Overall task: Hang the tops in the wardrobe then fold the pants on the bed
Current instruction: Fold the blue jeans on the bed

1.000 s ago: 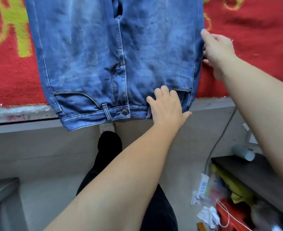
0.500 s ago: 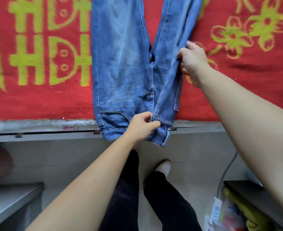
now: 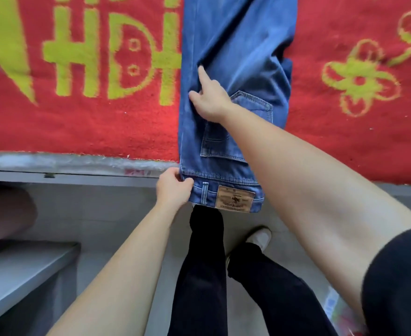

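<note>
Denim of the blue jeans is pinched at the waistband corner between the thumb and curled fingers of the left hand, while the right hand presses a straight index finger and spread thumb onto the cloth farther up. Folded lengthwise, they lie on the red blanket covering the bed, the leather patch overhanging its edge

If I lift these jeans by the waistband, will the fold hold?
Probably floppy: the jeans drape over the bed edge where the left hand pinches the waistband. The fold would likely open once the right hand lifts off. On the fuzzy blanket they should drag, not slide.
</note>
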